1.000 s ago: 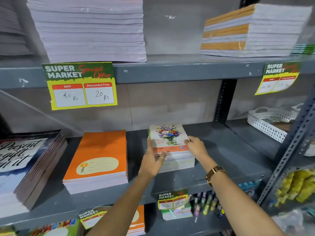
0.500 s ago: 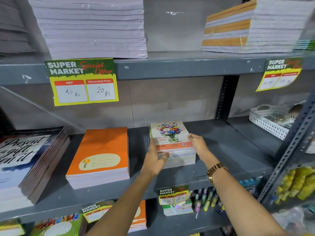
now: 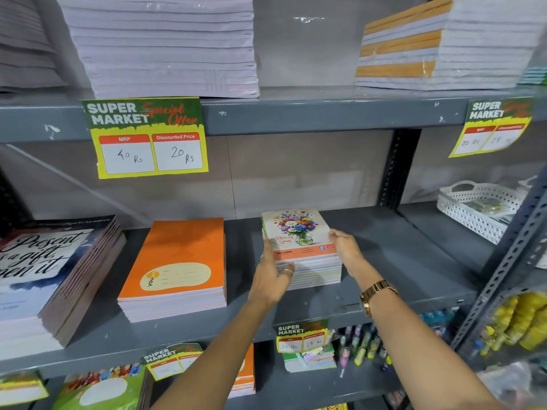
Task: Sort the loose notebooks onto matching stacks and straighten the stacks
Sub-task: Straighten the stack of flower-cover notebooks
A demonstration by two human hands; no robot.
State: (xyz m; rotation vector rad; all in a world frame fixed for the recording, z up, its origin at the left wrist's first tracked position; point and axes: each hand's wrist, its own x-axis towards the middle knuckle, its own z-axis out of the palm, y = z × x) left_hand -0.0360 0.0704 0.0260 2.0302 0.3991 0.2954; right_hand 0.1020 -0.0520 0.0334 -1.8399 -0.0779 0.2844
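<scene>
A small stack of flower-cover notebooks sits in the middle of the grey middle shelf. My left hand presses against the stack's left and front side, thumb along its left edge. My right hand holds the stack's right side, fingers touching the top cover. The stack's edges look roughly even. To the left lies a stack of orange notebooks, and further left a tall stack with a black-and-white lettered cover.
The upper shelf carries a tall pale stack and an orange-banded stack. Yellow price tags hang from the shelf edges. A white perforated basket stands at right. Pens and more notebooks fill the lower shelf.
Both hands stayed clamped on the flower-cover stack. The view drifted slightly, so the shelves sit a little lower and closer in frame.
</scene>
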